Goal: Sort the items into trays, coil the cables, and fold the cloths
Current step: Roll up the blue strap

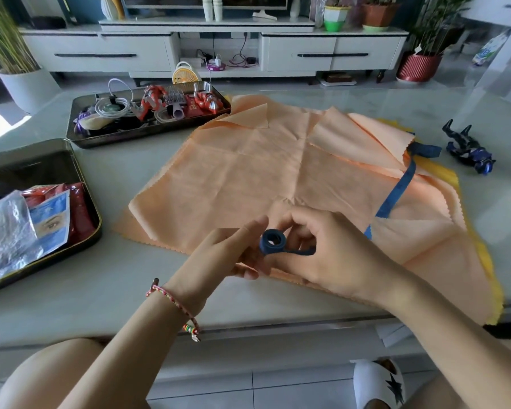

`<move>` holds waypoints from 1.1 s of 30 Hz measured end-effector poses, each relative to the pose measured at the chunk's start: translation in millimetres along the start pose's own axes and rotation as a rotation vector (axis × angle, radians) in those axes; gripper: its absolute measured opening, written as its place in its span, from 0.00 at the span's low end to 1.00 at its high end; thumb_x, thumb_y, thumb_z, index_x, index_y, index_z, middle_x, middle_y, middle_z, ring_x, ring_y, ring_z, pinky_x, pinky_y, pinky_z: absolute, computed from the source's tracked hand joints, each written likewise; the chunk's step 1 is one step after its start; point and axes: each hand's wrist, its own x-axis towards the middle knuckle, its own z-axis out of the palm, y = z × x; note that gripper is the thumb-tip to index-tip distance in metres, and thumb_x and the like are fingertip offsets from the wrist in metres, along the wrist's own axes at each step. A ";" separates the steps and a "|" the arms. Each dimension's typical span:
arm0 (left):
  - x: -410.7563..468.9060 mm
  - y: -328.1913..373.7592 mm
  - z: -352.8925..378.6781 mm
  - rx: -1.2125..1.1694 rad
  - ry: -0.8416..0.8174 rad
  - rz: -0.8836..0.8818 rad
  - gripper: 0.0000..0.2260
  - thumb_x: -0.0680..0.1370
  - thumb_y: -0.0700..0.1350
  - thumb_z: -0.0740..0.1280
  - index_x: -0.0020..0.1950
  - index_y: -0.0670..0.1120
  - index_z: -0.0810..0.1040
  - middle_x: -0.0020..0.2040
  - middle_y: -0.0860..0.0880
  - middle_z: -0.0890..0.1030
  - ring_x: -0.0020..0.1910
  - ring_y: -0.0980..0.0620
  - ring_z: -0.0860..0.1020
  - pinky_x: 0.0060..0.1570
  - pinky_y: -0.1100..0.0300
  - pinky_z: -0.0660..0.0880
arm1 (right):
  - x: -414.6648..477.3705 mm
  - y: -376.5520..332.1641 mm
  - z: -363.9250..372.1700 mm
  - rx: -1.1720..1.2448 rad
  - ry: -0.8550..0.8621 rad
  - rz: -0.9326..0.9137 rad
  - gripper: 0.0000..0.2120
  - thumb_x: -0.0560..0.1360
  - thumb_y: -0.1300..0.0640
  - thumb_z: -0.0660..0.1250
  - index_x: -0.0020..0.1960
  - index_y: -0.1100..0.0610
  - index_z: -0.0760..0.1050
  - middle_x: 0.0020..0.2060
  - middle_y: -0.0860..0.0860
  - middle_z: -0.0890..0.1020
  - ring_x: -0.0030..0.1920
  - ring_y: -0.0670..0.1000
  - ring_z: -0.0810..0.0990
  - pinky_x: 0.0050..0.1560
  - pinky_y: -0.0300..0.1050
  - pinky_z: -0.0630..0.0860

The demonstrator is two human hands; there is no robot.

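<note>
- Head view: the left hand (pixel 219 255) and the right hand (pixel 325 246) met above the near edge of the orange cloth (pixel 248 172). Both were curled on the blue strap (pixel 395 196).
- The wound part of the strap made a small roll (pixel 272 242) held between the two hands, its open centre turned up toward the camera. The left thumb sat above it and the left fingers below. The right fingers curled round its right side and held the flat tail where it left the roll.
- The loose length lay to the right of the hands and away from the person. It passed behind the right hand, then ran diagonally up and to the right across the cloth. Its far end lay by the cloth's right corner, near a blue toy figure (pixel 469 152) on the counter (pixel 130 290).
- The right hand was the nearer one to that loose run. It seemed best placed to feed the strap in while the left hand turned the roll.
- A yellow cloth (pixel 443 169) showed under the orange one along the right side, both unfolded.
- The far tray (pixel 80 137) of cables and toys and the near tray (pixel 96 219) of packets stood to the left, well apart from the strap's far end.
</note>
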 end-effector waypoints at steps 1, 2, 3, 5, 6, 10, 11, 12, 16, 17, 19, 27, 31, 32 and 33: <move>-0.5 -0.5 1.5 0.012 -0.003 0.010 0.30 0.66 0.63 0.62 0.45 0.36 0.81 0.35 0.44 0.82 0.35 0.53 0.78 0.41 0.59 0.75 | -0.5 0.8 2.5 -0.095 0.060 -0.020 0.14 0.66 0.46 0.74 0.44 0.50 0.73 0.31 0.48 0.78 0.30 0.45 0.75 0.32 0.40 0.70; -1.0 -1.3 3.9 0.035 0.001 0.028 0.29 0.66 0.63 0.62 0.44 0.36 0.81 0.34 0.45 0.81 0.35 0.54 0.78 0.41 0.59 0.75 | -1.8 1.9 5.1 -0.191 0.110 -0.041 0.16 0.65 0.42 0.72 0.43 0.50 0.71 0.32 0.46 0.76 0.30 0.45 0.75 0.32 0.39 0.67; -1.7 -2.1 5.7 0.055 0.010 0.046 0.26 0.67 0.61 0.62 0.43 0.37 0.81 0.33 0.47 0.81 0.33 0.56 0.77 0.40 0.60 0.74 | -3.0 2.8 7.4 -0.276 0.142 -0.066 0.17 0.65 0.40 0.70 0.42 0.50 0.70 0.33 0.43 0.74 0.30 0.45 0.74 0.32 0.37 0.66; -1.2 -2.9 7.1 0.082 0.032 0.061 0.18 0.74 0.54 0.63 0.39 0.40 0.80 0.31 0.50 0.79 0.31 0.57 0.76 0.39 0.61 0.73 | -4.0 3.5 9.7 -0.367 0.163 -0.115 0.17 0.66 0.39 0.69 0.44 0.50 0.70 0.33 0.40 0.71 0.30 0.45 0.73 0.31 0.37 0.65; -0.5 -3.1 6.2 0.101 0.034 0.058 0.16 0.76 0.52 0.62 0.38 0.41 0.80 0.30 0.50 0.79 0.32 0.56 0.75 0.40 0.61 0.73 | -3.4 3.0 9.5 -0.347 0.147 -0.112 0.16 0.67 0.40 0.70 0.47 0.50 0.72 0.32 0.40 0.71 0.30 0.45 0.72 0.32 0.37 0.66; -0.3 -0.9 -2.9 0.119 -0.093 0.015 0.20 0.71 0.56 0.63 0.42 0.38 0.81 0.32 0.47 0.81 0.35 0.51 0.75 0.40 0.60 0.72 | -2.6 -2.1 -1.4 0.063 -0.182 -0.007 0.15 0.71 0.53 0.73 0.56 0.47 0.76 0.36 0.49 0.83 0.33 0.45 0.79 0.35 0.39 0.75; -1.0 0.0 -5.2 0.105 -0.132 0.001 0.23 0.69 0.58 0.63 0.44 0.37 0.81 0.34 0.45 0.81 0.36 0.50 0.76 0.39 0.61 0.72 | -3.5 -3.4 -4.5 0.135 -0.232 -0.013 0.14 0.72 0.57 0.72 0.55 0.48 0.77 0.36 0.50 0.83 0.33 0.45 0.80 0.31 0.37 0.74; -1.8 1.0 -6.8 0.094 -0.157 -0.004 0.25 0.68 0.59 0.63 0.45 0.36 0.81 0.35 0.43 0.81 0.36 0.50 0.76 0.39 0.62 0.73 | -4.5 -4.0 -6.7 0.180 -0.249 -0.017 0.13 0.72 0.58 0.71 0.54 0.47 0.77 0.36 0.49 0.83 0.32 0.43 0.79 0.29 0.36 0.73; -1.1 1.6 -5.7 0.049 -0.085 0.006 0.29 0.65 0.63 0.61 0.44 0.37 0.81 0.37 0.42 0.82 0.34 0.54 0.78 0.38 0.62 0.74 | -3.6 -2.5 -5.8 0.158 -0.141 0.023 0.12 0.70 0.56 0.73 0.51 0.47 0.76 0.31 0.50 0.82 0.27 0.48 0.78 0.29 0.40 0.75; -1.1 1.0 -3.5 0.029 -0.057 0.002 0.29 0.65 0.64 0.61 0.43 0.39 0.81 0.36 0.44 0.83 0.34 0.55 0.79 0.39 0.62 0.75 | -3.7 -2.1 -3.3 0.100 -0.072 0.021 0.12 0.69 0.54 0.74 0.49 0.49 0.75 0.31 0.50 0.82 0.27 0.48 0.78 0.30 0.41 0.76; -1.4 -0.2 1.4 -0.006 -0.036 -0.006 0.28 0.64 0.64 0.60 0.42 0.41 0.82 0.36 0.46 0.83 0.34 0.56 0.79 0.40 0.62 0.76 | -4.6 -0.6 1.7 -0.081 0.063 -0.016 0.16 0.65 0.46 0.74 0.44 0.51 0.72 0.32 0.48 0.80 0.30 0.45 0.78 0.32 0.41 0.75; -1.2 -3.4 4.0 0.105 -0.037 0.021 0.20 0.74 0.53 0.63 0.42 0.36 0.81 0.31 0.48 0.79 0.31 0.56 0.74 0.39 0.61 0.70 | -5.2 -0.3 6.4 -0.178 0.003 -0.035 0.16 0.67 0.42 0.70 0.50 0.47 0.72 0.33 0.47 0.79 0.33 0.47 0.78 0.35 0.48 0.75; -2.3 0.0 -2.1 0.051 -0.084 -0.011 0.28 0.65 0.61 0.64 0.45 0.36 0.82 0.36 0.42 0.81 0.35 0.52 0.76 0.38 0.63 0.73 | -6.1 -3.1 -4.0 0.126 -0.218 0.010 0.13 0.72 0.55 0.71 0.55 0.46 0.76 0.37 0.52 0.83 0.34 0.49 0.80 0.29 0.37 0.74; -2.9 0.6 -2.0 0.023 -0.083 -0.015 0.28 0.64 0.62 0.64 0.45 0.38 0.81 0.36 0.41 0.81 0.35 0.51 0.77 0.38 0.63 0.74 | -5.7 -2.9 -5.3 0.172 -0.216 0.022 0.14 0.72 0.56 0.71 0.56 0.48 0.76 0.36 0.51 0.83 0.32 0.48 0.79 0.30 0.37 0.73; -3.1 0.8 -1.7 -0.009 -0.075 -0.021 0.29 0.64 0.63 0.64 0.46 0.38 0.81 0.37 0.40 0.81 0.35 0.51 0.77 0.38 0.63 0.75 | -5.2 -2.5 -5.8 0.206 -0.211 0.039 0.14 0.72 0.57 0.71 0.57 0.49 0.75 0.35 0.50 0.83 0.30 0.48 0.78 0.30 0.37 0.73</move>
